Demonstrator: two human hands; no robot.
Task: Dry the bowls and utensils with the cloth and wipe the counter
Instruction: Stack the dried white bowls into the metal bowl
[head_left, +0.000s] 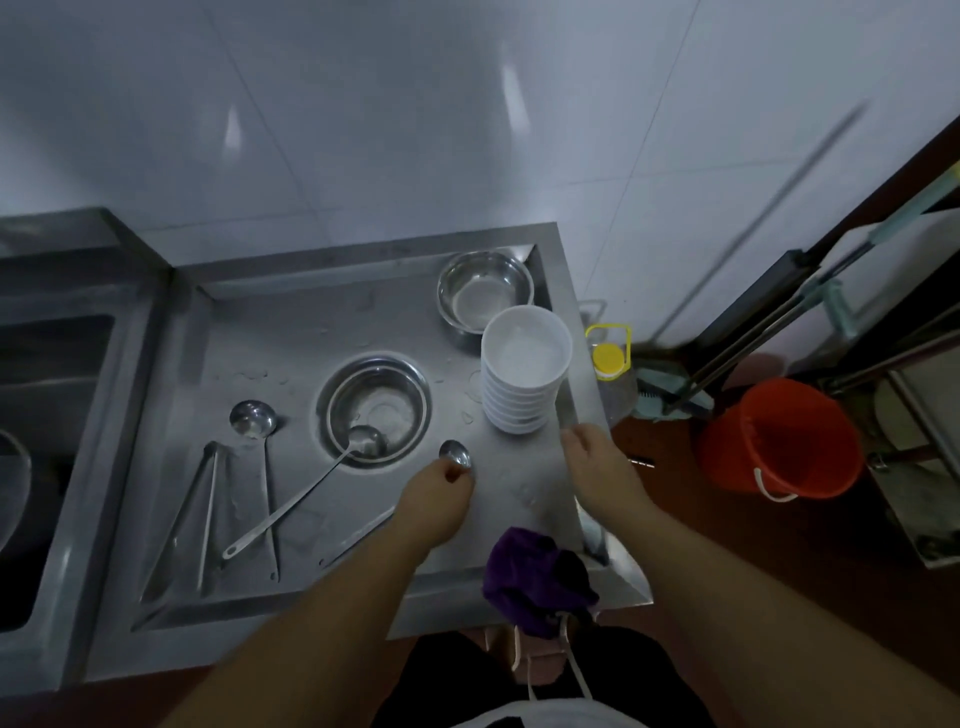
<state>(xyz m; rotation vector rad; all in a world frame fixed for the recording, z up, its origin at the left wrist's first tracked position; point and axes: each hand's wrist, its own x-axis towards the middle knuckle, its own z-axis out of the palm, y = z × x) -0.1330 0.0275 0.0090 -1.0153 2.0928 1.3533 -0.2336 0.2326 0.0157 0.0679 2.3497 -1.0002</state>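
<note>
1. Head view looks down on a steel counter (291, 332) with a raised rim, where we see both bare forearms reaching in from below.
2. Our left hand (439, 486) is curled over the neck of a ladle (455, 454), fingers pinching it just below its bowl; its long handle runs back under the wrist toward the near rim.
3. Our right hand (592, 457) rests with loose, relaxed fingers on the right rim of the counter, holding nothing, just beside a stack of white bowls (524, 374).
4. The purple cloth (535, 577) lies bunched on the near rim, between the two forearms and touched by neither hand.
5. A steel bowl (376, 408) sits in the middle of the counter with a second ladle (332, 467) resting in it, and another steel bowl (485, 291) stands in the far right corner.
6. Left of these we see a third ladle (254, 421) and a pair of tongs (192, 514) lying flat.
7. Water drops dot the counter around the bowls.
8. On the floor to the right stand an orange bucket (779, 436) and a yellow-capped bottle (609, 358).
</note>
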